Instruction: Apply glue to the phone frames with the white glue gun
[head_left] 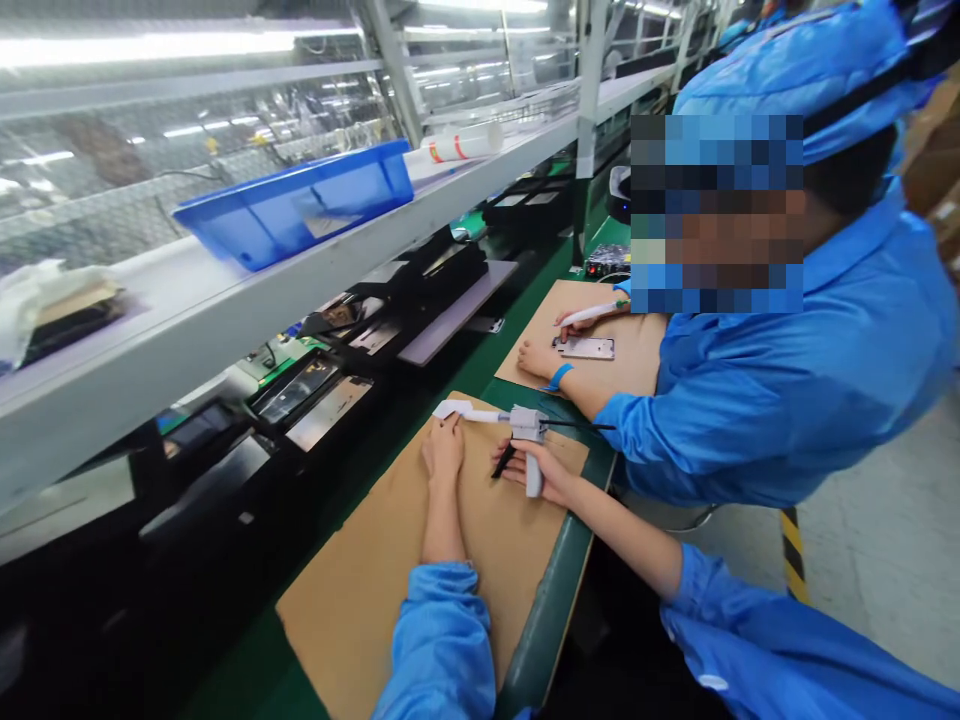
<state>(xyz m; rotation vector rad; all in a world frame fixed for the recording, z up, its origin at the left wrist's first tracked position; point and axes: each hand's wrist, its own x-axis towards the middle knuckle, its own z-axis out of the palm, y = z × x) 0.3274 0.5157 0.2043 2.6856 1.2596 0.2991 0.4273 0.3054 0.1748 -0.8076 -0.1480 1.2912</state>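
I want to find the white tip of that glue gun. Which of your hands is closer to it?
Left. The left hand lies just below the white tip, touching it. The right hand holds the gun's handle, farther back.

Green bench carries brown cardboard mat.

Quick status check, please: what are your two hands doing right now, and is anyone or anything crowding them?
Right hand grips glue gun. Left hand steadies its white nozzle over brown mat. Co-worker's hand close beside, on own mat.
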